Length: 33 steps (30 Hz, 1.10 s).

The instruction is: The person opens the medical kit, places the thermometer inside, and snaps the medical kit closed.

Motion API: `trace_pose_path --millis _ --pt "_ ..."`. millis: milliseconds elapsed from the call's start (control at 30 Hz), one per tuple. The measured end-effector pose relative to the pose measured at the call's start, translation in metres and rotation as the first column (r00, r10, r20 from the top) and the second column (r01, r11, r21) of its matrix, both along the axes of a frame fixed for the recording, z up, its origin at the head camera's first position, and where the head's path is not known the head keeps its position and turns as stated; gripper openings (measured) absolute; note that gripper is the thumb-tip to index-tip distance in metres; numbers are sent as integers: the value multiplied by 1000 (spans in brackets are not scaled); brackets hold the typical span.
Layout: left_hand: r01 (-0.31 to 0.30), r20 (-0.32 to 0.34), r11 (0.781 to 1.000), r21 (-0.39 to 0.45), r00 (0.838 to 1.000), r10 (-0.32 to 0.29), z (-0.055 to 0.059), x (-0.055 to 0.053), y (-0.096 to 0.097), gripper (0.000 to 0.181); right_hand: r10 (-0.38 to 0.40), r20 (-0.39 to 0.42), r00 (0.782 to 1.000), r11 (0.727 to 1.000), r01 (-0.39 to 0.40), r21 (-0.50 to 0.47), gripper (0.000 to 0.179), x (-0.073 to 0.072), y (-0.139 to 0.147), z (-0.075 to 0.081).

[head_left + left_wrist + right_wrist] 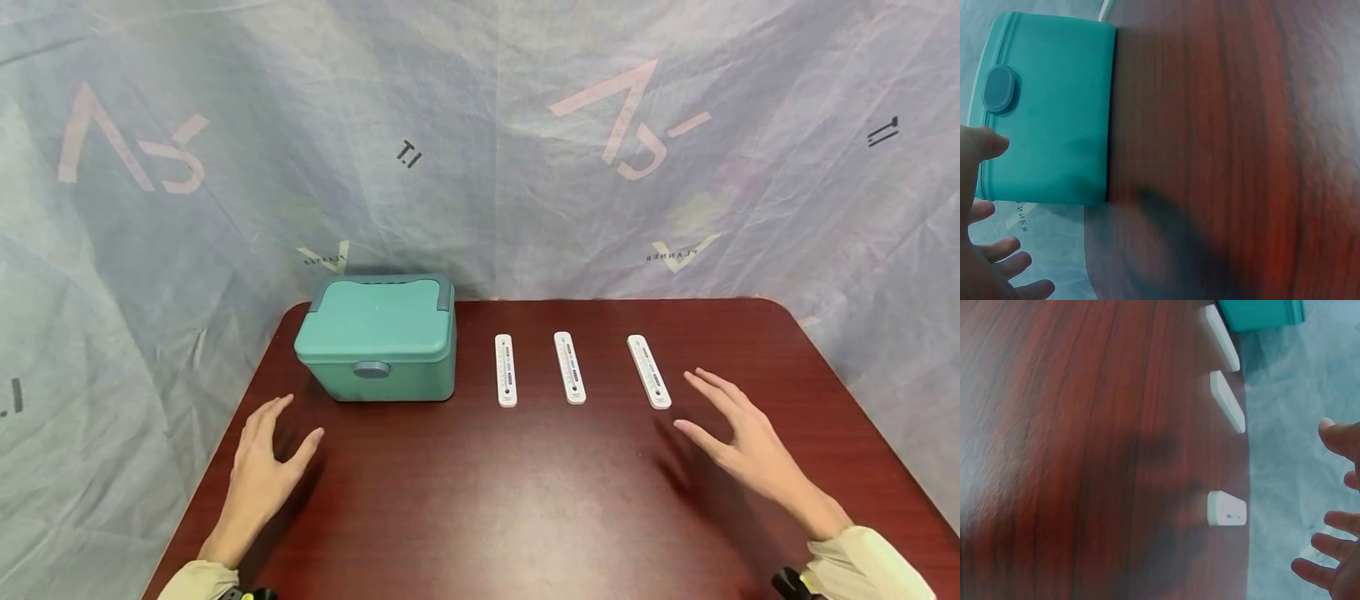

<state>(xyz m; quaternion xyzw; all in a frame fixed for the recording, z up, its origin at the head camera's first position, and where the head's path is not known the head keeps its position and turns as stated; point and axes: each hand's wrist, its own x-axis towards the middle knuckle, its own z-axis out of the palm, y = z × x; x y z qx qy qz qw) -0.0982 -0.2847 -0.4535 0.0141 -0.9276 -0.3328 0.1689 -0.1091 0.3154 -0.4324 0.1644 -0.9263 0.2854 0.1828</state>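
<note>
A teal lidded box with a grey oval latch stands closed at the back left of the table. To its right lie three white thermometers in a row: a left one, a middle one and a right one. My left hand hovers in front of the box's left corner, fingers spread and holding nothing. Over the table's right side my right hand is held up, also empty, nearest to the right thermometer. The box's latch faces me.
The dark red wooden table has rounded back corners. A grey printed cloth hangs right behind its back edge and continues along both sides.
</note>
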Motion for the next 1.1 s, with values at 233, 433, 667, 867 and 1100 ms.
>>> trace_pose_path --millis 233,433,667,867,1100 --pt "-13 -3 997 74 1000 14 6 -2 6 61 37 -19 999 999 -37 -6 74 -5 -15 7" --pt "-24 -16 995 98 1000 26 10 -4 10 57 83 -42 996 996 -84 -5 70 -11 -29 14" --pt "-22 -29 988 151 999 27 14 -5 16 51 128 -79 989 992 -128 0 63 -17 -42 19" --pt "-19 -1 972 233 1000 20 17 -6 22 48 173 -84 981 985 -174 -4 61 -20 -50 23" --pt "-19 31 942 334 999 9 27 -3 31 43 217 -102 971 975 -220 -18 60 -21 -61 28"
